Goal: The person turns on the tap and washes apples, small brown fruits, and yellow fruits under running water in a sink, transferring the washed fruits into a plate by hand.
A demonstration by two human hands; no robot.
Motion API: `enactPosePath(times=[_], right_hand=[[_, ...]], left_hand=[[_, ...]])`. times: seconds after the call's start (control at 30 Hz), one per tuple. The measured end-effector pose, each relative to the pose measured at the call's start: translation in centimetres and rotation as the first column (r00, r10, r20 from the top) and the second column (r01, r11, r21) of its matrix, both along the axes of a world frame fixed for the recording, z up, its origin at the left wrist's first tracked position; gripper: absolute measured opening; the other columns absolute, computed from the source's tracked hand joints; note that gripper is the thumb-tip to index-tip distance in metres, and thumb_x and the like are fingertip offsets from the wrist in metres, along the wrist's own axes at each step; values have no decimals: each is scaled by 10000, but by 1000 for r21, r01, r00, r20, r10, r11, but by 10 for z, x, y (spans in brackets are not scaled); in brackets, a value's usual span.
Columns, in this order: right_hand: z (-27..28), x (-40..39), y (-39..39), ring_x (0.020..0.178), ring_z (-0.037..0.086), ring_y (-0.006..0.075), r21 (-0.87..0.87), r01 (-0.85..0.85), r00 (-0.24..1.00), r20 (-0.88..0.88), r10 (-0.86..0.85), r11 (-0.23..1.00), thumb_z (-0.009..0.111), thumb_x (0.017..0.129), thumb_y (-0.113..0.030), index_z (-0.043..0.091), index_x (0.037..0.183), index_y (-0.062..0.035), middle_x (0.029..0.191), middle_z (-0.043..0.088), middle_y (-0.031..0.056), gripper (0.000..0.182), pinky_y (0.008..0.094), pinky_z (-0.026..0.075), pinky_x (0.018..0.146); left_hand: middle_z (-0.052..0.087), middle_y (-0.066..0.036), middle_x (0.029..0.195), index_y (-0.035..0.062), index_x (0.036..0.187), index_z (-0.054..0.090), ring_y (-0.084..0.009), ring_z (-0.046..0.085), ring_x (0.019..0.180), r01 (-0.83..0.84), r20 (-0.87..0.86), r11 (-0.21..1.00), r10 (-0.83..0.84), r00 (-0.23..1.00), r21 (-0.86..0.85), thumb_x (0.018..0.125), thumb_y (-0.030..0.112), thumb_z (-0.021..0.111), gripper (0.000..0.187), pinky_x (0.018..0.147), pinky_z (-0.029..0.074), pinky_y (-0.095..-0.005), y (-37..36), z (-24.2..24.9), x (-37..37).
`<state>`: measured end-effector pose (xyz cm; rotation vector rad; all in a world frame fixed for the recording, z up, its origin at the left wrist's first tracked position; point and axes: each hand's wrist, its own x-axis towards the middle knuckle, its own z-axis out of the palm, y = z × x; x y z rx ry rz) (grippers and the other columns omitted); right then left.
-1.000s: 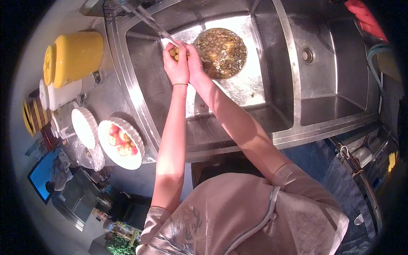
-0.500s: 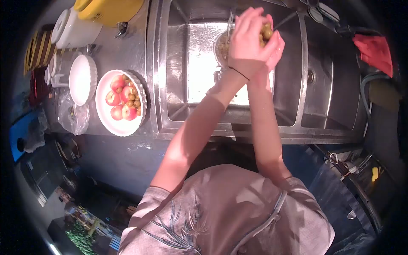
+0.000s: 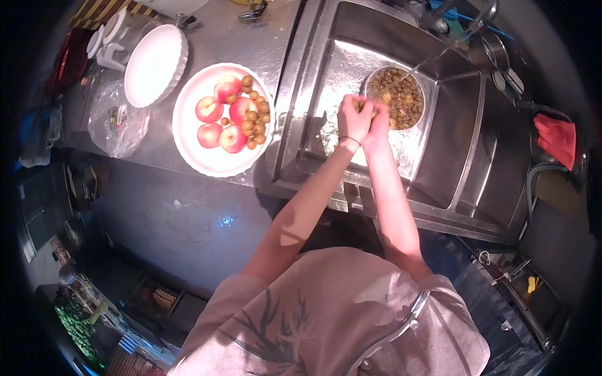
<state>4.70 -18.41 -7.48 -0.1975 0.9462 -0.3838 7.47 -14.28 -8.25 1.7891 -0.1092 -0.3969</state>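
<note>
My left hand, with a dark band at its wrist, and my right hand are cupped together over the sink. Between them they hold several longans, small, round and brown, partly hidden by the fingers. Just right of and beyond the hands, a round bowl sits on the sink floor, filled with water and many longans. A thin stream of water runs from the faucet into it. On the counter at left stands a white fluted dish with several peach-like red fruits and loose longans.
An empty-looking white dish and a clear plastic bag lie farther left on the steel counter. A second basin adjoins the sink at right. Red gloves hang on the right edge.
My view has shifted left, so the counter dishes appear larger. Both hands, still together around longans, have come nearer my body and left of the bowl, which is now fully visible.
</note>
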Motion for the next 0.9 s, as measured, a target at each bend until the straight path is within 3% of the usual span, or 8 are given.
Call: enactPosePath(times=[0.07, 0.2, 0.33, 0.43, 0.47, 0.67, 0.7, 0.9], right_hand=[[55, 36, 16, 852, 538, 219, -105, -34, 994, 102, 45, 994, 431, 801, -194, 528, 960, -16, 902, 553, 109, 258, 321, 466, 769], [96, 97, 68, 850, 542, 198, -318, -103, 936, 290, 200, 942, 456, 797, -191, 558, 991, -13, 945, 564, 89, 282, 296, 446, 793], [91, 134, 126, 906, 547, 188, -341, -232, 884, 317, 344, 911, 451, 808, -154, 596, 920, -6, 965, 586, 92, 235, 282, 426, 831], [67, 145, 153, 903, 539, 179, -594, -257, 866, 208, 454, 762, 409, 837, -174, 594, 948, -3, 958, 582, 90, 275, 277, 419, 839], [63, 148, 158, 932, 536, 174, -771, -235, 874, 100, 476, 592, 366, 857, -161, 591, 985, 4, 999, 575, 96, 307, 274, 411, 855], [62, 147, 154, 1107, 467, 191, -744, -255, 878, 90, 471, 618, 315, 918, -209, 495, 1110, 69, 1141, 527, 143, 384, 283, 326, 976], [66, 147, 152, 1103, 473, 201, -732, -206, 882, 148, 447, 649, 320, 915, -198, 495, 1103, 70, 1135, 529, 156, 371, 289, 332, 974], [65, 130, 125, 951, 570, 220, -748, 23, 938, 247, 245, 664, 337, 892, -75, 518, 959, 79, 965, 583, 186, 247, 301, 416, 896]], left_hand=[[605, -114, 874, 18, 901, 532, -193, 588, 794, 2, -7, 999, -2, 1000, -52, 782, 149, 607, 192, 713, 468, -310, 19, 70, 32], [552, -131, 1043, 10, 944, 504, -206, 535, 958, -65, 377, 960, 168, 911, -272, 809, 127, 577, 193, 834, 432, -303, 74, 98, 87], [542, -136, 1070, 6, 995, 506, -222, 514, 1001, -242, 292, 906, 350, 890, -349, 827, 89, 538, 191, 875, 406, -308, 132, 103, 108], [538, -130, 1075, -2, 1012, 517, -214, 504, 1019, -270, 302, 944, 318, 899, -189, 853, 94, 474, 191, 886, 392, -301, 167, 91, 116], [532, -144, 1089, -21, 1037, 519, -219, 498, 1035, -239, 413, 959, 281, 866, -151, 887, 136, 392, 252, 899, 389, -302, 178, 87, 122], [490, -160, 1167, -43, 1170, 441, -212, 477, 1084, -388, -230, 817, 317, 920, -426, 910, 178, 300, 369, 940, 375, -296, 216, 82, 125], [472, -167, 1188, -42, 1198, 407, -225, 476, 1089, -270, -30, 909, 275, 961, -316, 923, 225, 301, 398, 932, 383, -307, 228, 70, 127], [437, -164, 1225, -26, 1185, 430, -232, 452, 1110, -280, -6, 837, 314, 949, -470, 932, 294, 310, 426, 941, 372, -340, 236, 53, 122]])
